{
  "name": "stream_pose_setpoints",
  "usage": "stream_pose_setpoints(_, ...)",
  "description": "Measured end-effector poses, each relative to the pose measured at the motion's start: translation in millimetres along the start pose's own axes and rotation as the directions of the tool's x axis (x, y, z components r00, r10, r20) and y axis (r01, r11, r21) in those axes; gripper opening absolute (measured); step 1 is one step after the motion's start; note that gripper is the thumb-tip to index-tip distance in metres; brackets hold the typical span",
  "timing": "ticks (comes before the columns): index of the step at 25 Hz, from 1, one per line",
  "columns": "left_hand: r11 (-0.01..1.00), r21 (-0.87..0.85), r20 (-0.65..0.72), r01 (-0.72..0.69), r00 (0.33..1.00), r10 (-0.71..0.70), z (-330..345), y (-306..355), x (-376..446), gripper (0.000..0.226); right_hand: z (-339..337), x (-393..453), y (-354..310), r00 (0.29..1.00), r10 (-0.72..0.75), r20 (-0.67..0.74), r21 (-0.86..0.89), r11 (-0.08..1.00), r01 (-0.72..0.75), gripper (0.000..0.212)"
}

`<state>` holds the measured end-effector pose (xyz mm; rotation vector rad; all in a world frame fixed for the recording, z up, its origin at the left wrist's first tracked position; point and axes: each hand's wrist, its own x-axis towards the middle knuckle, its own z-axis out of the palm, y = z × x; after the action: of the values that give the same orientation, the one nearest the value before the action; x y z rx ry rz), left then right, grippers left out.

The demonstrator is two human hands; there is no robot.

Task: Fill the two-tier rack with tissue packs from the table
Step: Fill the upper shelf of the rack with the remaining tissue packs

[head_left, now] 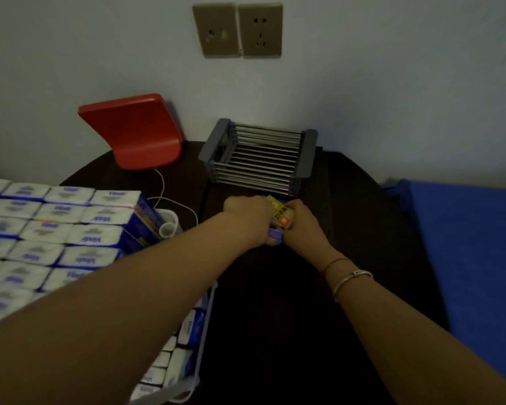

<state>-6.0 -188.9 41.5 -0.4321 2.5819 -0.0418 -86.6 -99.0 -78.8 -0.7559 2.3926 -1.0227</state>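
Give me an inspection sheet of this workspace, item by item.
Surface: dark table, dimly lit.
Job's things: grey rack at the wall, no packs visible inside; tissue pack held before it; bulk tissue packs stacked left.
Clutter: red object, white tubes.
Grips: left hand and right hand both grip the pack.
Cables: white cable beside the red object.
Surroundings: wall sockets, blue fabric right.

I can read "Vinda" in blue letters, upside down from where I look, on the wrappers of the stacked tissue packs (97,219) at my left. The small pack (281,217) held between both hands carries a yellow label with some print and an orange square mark, too blurred for me to read.
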Motion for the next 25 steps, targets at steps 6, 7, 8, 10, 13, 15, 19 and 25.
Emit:
stream_pose_setpoints(6, 0.898, -0.277, -0.23, -0.341, 0.931, 0.282, -45, -51, -80, 0.033, -46, -78, -89, 0.964, 0.16, 0.21, 0.807, 0.528, -0.264, 0.029)
stream_pose_setpoints(7, 0.862, -0.328, -0.239, -0.386, 0.917, 0.32, -47, -62, -94, 0.035, -49, -93, -106, 0.969, 0.14, 0.203, 0.848, 0.469, -0.246, 0.027)
stream_pose_setpoints(8, 0.828, -0.369, -0.262, -0.422, 0.902, 0.344, -48, -72, -109, 0.037, -50, -108, -122, 0.976, 0.125, 0.18, 0.872, 0.438, -0.217, 0.027)
stream_pose_setpoints(10, 0.77, -0.422, -0.331, -0.478, 0.872, 0.36, -46, -90, -140, 0.039, -49, -135, -157, 0.984, 0.109, 0.137, 0.906, 0.388, -0.169, 0.022)
stream_pose_setpoints(13, 0.676, -0.533, -0.396, -0.509, 0.856, 0.333, -37, -107, -166, 0.036, -40, -174, -201, 0.984, 0.057, 0.166, 0.925, 0.336, -0.176, 0.01)
stream_pose_setpoints(15, 0.608, -0.597, -0.418, -0.524, 0.85, 0.321, -30, -118, -175, 0.026, -29, -196, -223, 0.979, 0.024, 0.204, 0.919, 0.341, -0.2, 0.015)
stream_pose_setpoints(19, 0.419, -0.796, -0.358, -0.436, 0.899, 0.254, -11, -137, -166, 0.006, -10, -222, -247, 0.972, 0.07, 0.223, 0.874, 0.427, -0.231, 0.027)
stream_pose_setpoints(25, 0.563, -0.718, -0.397, -0.41, 0.905, 0.152, -5, -132, -177, 0.037, -19, -232, -254, 0.986, 0.166, -0.011, 0.583, 0.802, -0.129, 0.039)
